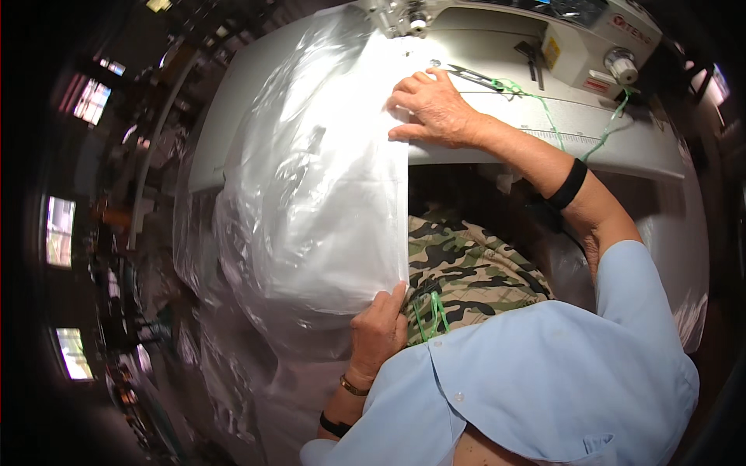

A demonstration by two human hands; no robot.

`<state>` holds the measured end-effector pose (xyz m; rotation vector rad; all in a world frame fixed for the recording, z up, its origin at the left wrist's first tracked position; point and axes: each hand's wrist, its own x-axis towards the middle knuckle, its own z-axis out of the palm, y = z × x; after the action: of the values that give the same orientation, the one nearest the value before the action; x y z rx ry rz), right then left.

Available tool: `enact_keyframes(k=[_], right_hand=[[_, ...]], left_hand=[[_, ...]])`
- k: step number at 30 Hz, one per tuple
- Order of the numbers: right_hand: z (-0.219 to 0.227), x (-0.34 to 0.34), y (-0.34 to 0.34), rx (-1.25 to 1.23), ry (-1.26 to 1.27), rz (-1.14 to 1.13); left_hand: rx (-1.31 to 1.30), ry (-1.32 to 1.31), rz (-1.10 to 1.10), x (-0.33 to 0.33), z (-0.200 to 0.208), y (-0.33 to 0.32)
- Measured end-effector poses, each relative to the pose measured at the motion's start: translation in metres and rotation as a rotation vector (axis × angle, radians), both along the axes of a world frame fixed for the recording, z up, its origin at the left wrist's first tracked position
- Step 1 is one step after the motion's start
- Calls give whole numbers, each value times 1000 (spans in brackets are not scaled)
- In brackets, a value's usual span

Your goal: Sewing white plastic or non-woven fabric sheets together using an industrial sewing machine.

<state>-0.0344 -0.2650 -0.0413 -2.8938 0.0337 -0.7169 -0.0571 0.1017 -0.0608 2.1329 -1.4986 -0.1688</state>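
Note:
A large clear plastic sheet [334,202] lies over the table's left part and hangs down toward my lap, its straight right edge running from the sewing machine to my left hand. My left hand [379,330] pinches the lower end of that edge, beside my thigh. Farther up, my right hand [435,109] rests on the same edge, just in front of the sewing machine head [404,19]. Its fingers are bent and apart from the thumb, with the tips on the sheet. Bright lamplight washes out the sheet near the needle area.
Thread snips [474,78] lie right of the machine head, tied to a green cord [544,105]. A small dark tool [532,64] lies behind them. The machine's body has a handwheel-like knob [621,64] at right. A ruler strip [556,138] runs along the table's front edge [622,167].

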Motion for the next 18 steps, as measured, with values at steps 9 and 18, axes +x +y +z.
enact_keyframes(k=[9, 18], right_hand=[[2, -1, -8, 4, 96, -56], [8, -3, -10, 83, 128, -38]], left_hand=[[-14, 28, -110, 19, 22, -47], [-81, -86, -152, 57, 39, -109]])
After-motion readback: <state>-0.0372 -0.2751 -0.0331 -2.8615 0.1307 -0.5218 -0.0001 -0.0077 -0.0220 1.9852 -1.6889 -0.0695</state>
